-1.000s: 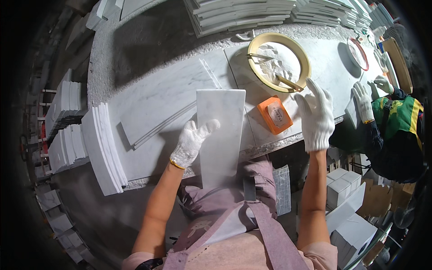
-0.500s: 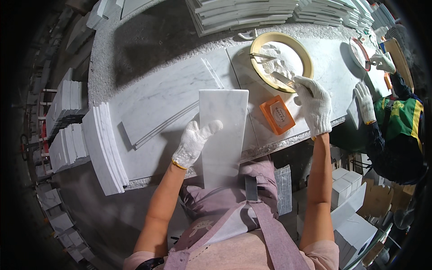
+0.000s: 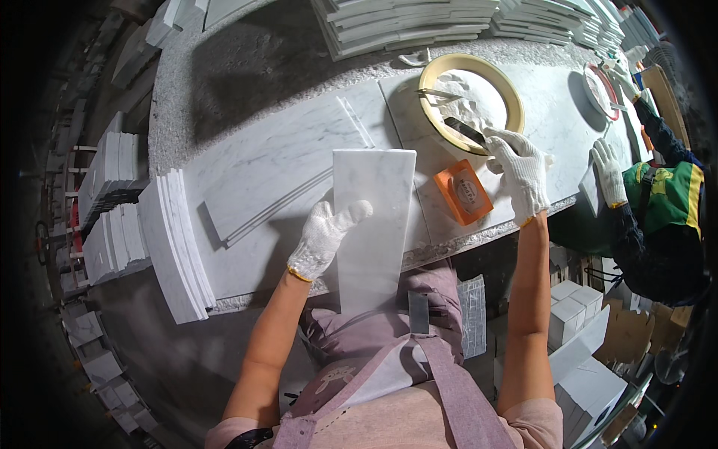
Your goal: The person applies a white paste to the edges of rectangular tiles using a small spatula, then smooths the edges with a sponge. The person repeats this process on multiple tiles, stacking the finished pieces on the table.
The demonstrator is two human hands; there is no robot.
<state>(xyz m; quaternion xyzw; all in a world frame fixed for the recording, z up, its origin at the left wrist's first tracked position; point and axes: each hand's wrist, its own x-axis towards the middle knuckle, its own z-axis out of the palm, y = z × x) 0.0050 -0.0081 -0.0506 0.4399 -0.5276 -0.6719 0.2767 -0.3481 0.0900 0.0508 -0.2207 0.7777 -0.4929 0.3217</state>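
My gloved left hand [image 3: 325, 236] is closed on the left edge of a pale marble tile [image 3: 378, 217], thumb across its face and the other fingers hidden behind. The tile stands tilted, its lower end by my lap. In my gloved right hand [image 3: 520, 172] is a putty knife [image 3: 467, 131], its dark-looking blade over the near rim of a yellow bowl [image 3: 515, 97]. White powder or paste [image 3: 467, 101] partly fills that bowl. A second metal blade [image 3: 440, 93] rests across the bowl's left rim. Just below the bowl lies an orange hand pad [image 3: 463, 192].
Under these things is a marble-topped bench [image 3: 419, 247]. Long marble strips [image 3: 176, 247] lean at its left end, and a flat slab [image 3: 277, 187] lies nearer. Tile stacks [image 3: 411, 26] line the back. At right, a co-worker's gloved hand [image 3: 607, 172] is near a red-rimmed bowl [image 3: 598, 90].
The putty knife has turned in my right hand, its blade now dark instead of bright. My left hand and the tile have hardly moved. A co-worker's far hand has shifted away from me.
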